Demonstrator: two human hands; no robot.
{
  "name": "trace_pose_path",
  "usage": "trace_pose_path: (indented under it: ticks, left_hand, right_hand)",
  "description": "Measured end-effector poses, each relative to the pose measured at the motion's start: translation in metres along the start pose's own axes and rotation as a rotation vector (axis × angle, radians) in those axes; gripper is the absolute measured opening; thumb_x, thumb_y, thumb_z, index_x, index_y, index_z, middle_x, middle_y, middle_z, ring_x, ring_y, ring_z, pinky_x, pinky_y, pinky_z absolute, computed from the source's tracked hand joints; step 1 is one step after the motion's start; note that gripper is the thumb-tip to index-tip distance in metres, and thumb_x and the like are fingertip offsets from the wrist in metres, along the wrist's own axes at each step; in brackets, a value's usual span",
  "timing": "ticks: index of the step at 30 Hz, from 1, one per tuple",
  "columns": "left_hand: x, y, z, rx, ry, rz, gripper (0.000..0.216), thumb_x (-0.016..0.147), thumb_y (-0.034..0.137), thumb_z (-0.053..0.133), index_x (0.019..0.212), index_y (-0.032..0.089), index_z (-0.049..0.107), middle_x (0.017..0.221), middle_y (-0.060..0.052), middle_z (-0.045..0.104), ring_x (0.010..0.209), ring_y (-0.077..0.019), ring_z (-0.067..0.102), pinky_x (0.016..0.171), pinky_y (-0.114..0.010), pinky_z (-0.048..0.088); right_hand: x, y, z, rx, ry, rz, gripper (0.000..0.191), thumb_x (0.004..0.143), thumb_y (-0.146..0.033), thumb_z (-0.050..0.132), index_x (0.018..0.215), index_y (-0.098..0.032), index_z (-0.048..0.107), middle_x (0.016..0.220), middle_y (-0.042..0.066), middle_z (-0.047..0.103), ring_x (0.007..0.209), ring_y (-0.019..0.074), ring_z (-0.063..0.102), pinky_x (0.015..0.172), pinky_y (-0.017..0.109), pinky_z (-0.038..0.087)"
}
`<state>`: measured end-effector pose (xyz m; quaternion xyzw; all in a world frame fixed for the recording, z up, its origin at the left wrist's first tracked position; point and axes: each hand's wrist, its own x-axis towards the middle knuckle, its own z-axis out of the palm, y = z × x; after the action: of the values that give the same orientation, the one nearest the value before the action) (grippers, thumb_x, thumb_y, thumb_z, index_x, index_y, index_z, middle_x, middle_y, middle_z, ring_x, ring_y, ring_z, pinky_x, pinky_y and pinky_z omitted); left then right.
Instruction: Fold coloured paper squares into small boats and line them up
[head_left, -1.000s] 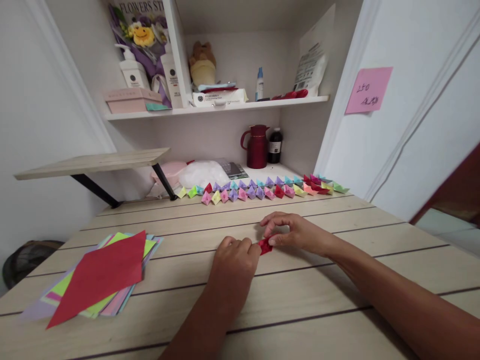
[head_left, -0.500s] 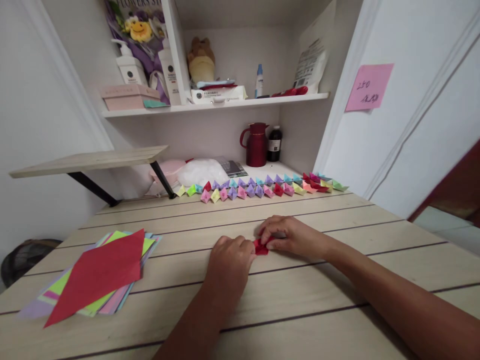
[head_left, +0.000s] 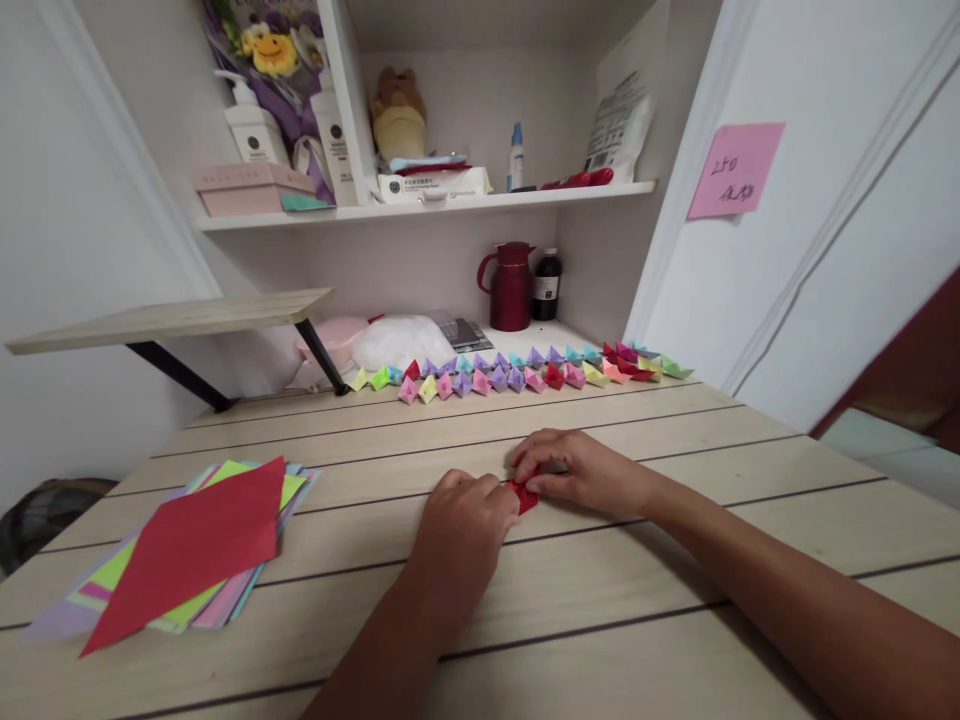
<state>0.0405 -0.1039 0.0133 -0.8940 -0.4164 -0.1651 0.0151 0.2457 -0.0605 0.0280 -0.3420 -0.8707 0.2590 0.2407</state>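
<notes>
Between my two hands is a small folded piece of red paper (head_left: pixel 527 497), low over the middle of the wooden table (head_left: pixel 600 620). My left hand (head_left: pixel 469 515) is closed on its left edge, fingers curled. From the right, my right hand (head_left: pixel 574 468) pinches the paper's upper right side between thumb and fingers. Parts of the paper are hidden under the fingertips. To the left lies a fanned stack of coloured paper sheets (head_left: pixel 281 490), with a red sheet (head_left: pixel 202 545) on top.
Small folded paper boats (head_left: pixel 480 380) in many colours stand in two rows along the table's back. Behind them are a dark red jug (head_left: pixel 511 287), a dark bottle (head_left: pixel 547 287) and a white plastic bag (head_left: pixel 401 343). A raised wooden stand (head_left: pixel 172 317) is at the back left.
The red paper has turned slightly between my fingers, and a flatter, pointed part now shows. My left fingers have shifted a little to the right. The view has moved slightly.
</notes>
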Motion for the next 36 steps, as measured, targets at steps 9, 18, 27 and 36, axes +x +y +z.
trace_pose_path:
  ticks: [9, 18, 27, 36]
  left_hand:
    - [0.000, 0.000, 0.000, -0.069, 0.015, -0.025, 0.018, 0.091, 0.016, 0.049, 0.077, 0.020, 0.058, 0.079, 0.002, 0.064, 0.076, -0.0147, 0.056, 0.078, -0.031, 0.035]
    - [0.001, -0.010, 0.006, -0.188, 0.017, -0.093, 0.012, 0.086, 0.014, 0.054, 0.090, 0.024, 0.059, 0.087, 0.004, 0.064, 0.081, -0.0144, 0.057, 0.075, -0.029, 0.036]
    - [0.006, -0.009, 0.003, -0.175, -0.014, -0.042, 0.016, 0.091, 0.016, 0.046, 0.090, 0.025, 0.060, 0.091, 0.002, 0.063, 0.086, -0.0148, 0.057, 0.077, -0.029, 0.036]
    - [0.002, -0.016, 0.002, -0.188, -0.061, -0.094, 0.007, 0.084, 0.018, 0.059, 0.089, 0.024, 0.056, 0.090, 0.003, 0.062, 0.083, -0.0152, 0.055, 0.075, -0.028, 0.036]
  right_hand:
    - [0.003, 0.002, 0.008, -0.077, -0.004, -0.106, 0.017, 0.078, -0.010, 0.061, 0.082, -0.024, 0.072, 0.102, 0.002, 0.071, 0.093, 0.0185, 0.064, 0.087, 0.032, 0.047]
    - [0.004, 0.009, 0.012, -0.217, 0.063, -0.077, 0.017, 0.078, -0.009, 0.063, 0.082, -0.023, 0.073, 0.110, 0.004, 0.068, 0.103, 0.0208, 0.059, 0.091, 0.037, 0.043]
    - [0.006, 0.011, 0.013, -0.205, 0.065, -0.081, 0.011, 0.078, -0.014, 0.068, 0.078, -0.024, 0.073, 0.107, 0.003, 0.069, 0.102, 0.0214, 0.059, 0.090, 0.037, 0.041]
    - [0.009, 0.011, 0.012, -0.122, 0.021, -0.051, 0.011, 0.083, -0.013, 0.061, 0.080, -0.020, 0.069, 0.098, 0.005, 0.071, 0.095, 0.0192, 0.061, 0.088, 0.033, 0.044]
